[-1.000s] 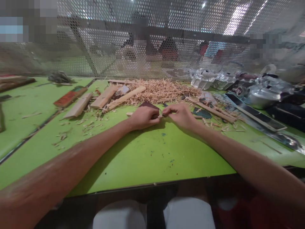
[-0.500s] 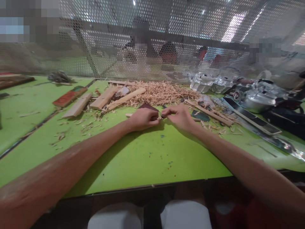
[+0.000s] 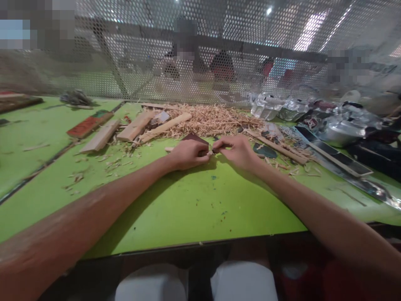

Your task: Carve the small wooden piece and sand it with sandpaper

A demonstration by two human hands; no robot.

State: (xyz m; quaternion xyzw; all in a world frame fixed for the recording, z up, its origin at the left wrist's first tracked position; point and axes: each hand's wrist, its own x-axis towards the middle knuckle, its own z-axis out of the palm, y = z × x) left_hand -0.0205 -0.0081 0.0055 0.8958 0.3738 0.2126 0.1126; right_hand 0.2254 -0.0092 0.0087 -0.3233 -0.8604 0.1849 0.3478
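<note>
My left hand (image 3: 190, 154) is closed round a thin wooden stick (image 3: 168, 149), whose pale end pokes out on the left side. Close to its fingertips, my right hand (image 3: 238, 151) pinches a small dark piece (image 3: 214, 151) against the stick's other end. That piece is too small to name for certain. A dark brown sheet, like sandpaper (image 3: 193, 137), lies just behind my left hand. Both hands rest low over the green tabletop (image 3: 188, 209).
A heap of wood shavings (image 3: 216, 119) lies against the perforated metal screen (image 3: 150, 54). Wooden boards (image 3: 136, 126) and a red-painted block (image 3: 89, 124) are at left. To the right are a wooden strip (image 3: 277, 146), a long dark-faced bar (image 3: 335, 150) and shiny metal kettles (image 3: 341, 127).
My hands stay almost in the same place, with the fingertips shifting slightly at the stick's end. The view has tilted a little.
</note>
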